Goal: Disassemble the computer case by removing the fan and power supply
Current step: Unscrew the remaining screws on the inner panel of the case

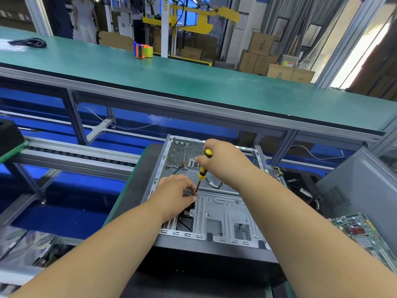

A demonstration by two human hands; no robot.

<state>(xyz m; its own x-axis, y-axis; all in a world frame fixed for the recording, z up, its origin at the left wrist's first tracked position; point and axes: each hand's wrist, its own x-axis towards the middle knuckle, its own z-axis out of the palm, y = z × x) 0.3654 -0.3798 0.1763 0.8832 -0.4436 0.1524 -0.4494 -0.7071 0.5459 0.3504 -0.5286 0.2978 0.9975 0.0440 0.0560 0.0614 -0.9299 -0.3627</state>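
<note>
Yellow-handled screwdriver (203, 168) gripped in my right hand (223, 162), tip angled toward seven o'clock; my left hand (178, 194) pinches its shaft, I judge to steady it on a screw in the case (223, 211)

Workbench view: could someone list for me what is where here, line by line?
Surface: green mat under the case.
Job's things: open computer case, metal interior mostly bare; yellow-and-black screwdriver pointing down into it.
Clutter: circuit board at right; grey panel; tape dispenser on the far bench.
Hands: right hand grips the screwdriver handle; left hand pinches near its tip.
Cables: black cable inside the case; coiled cord far left.
Surroundings: cardboard boxes; a person standing far back.
</note>
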